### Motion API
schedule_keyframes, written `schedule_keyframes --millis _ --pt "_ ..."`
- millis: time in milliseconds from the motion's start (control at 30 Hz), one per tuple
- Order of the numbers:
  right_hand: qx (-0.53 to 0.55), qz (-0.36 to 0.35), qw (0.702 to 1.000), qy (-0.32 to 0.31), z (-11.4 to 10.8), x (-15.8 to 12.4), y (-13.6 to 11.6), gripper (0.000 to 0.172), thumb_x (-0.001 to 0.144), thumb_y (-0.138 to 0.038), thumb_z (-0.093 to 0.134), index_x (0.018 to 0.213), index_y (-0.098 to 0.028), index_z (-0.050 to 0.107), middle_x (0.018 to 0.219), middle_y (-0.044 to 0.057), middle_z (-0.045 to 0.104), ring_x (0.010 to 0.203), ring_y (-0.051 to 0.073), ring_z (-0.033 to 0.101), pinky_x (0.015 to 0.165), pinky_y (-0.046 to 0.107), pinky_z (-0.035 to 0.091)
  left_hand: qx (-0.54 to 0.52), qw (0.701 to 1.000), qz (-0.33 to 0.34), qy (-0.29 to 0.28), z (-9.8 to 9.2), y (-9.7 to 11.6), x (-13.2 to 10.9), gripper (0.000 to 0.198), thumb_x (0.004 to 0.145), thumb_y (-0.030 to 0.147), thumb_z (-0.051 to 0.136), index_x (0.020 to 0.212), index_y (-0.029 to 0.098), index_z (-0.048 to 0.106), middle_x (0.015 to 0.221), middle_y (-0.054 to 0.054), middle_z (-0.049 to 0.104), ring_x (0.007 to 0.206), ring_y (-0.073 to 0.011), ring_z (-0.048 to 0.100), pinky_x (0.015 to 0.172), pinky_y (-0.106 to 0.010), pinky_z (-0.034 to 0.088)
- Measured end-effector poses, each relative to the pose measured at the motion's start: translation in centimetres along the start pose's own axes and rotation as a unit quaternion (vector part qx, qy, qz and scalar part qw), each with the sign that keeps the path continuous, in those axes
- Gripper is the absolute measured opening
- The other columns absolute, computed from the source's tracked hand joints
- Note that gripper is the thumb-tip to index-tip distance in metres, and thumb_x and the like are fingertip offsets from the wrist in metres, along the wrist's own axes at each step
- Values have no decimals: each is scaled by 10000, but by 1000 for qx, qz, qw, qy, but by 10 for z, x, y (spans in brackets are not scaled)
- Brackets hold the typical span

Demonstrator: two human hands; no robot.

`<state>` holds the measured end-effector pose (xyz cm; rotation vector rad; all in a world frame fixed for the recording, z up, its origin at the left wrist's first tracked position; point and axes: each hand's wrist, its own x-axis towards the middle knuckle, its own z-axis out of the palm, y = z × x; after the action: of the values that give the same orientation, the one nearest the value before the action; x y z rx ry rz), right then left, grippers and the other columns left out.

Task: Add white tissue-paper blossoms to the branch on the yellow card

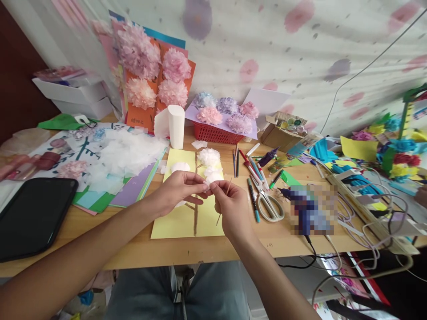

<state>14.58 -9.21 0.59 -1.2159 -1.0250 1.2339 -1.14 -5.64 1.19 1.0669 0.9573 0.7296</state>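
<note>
Over a yellow sheet of paper [173, 224], my left hand [182, 192] and my right hand [231, 206] meet fingertip to fingertip. Between the two pinches is a small piece of white tissue paper [209, 181], mostly covered by the fingers. A thin wooden stick [219, 218] also passes through my right hand, slanting out above and below it. The sheet bears a brown painted trunk [196, 218] with branches. White tissue pompoms [208, 156] sit on its upper right, and another white tissue tuft [180, 166] lies at upper left.
White-handled scissors [271, 209], markers [253, 200] and a blue glue gun [302, 209] with its cord lie right. A white tissue pile [130, 151] and black tablet [36, 218] lie left. Behind stand a white container [176, 126] and red basket [213, 133].
</note>
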Motion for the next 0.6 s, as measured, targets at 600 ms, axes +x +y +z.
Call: schedule_keyframes --millis 600 --pt "80 29 995 59 -6 2 5 264 770 -428 756 777 -181 665 632 -58 514 463 52 272 435 236 197 62 997 34 31 1 5 9 231 765 371 764 811 154 700 807 -49 698 828 -188 680 749 -337 601"
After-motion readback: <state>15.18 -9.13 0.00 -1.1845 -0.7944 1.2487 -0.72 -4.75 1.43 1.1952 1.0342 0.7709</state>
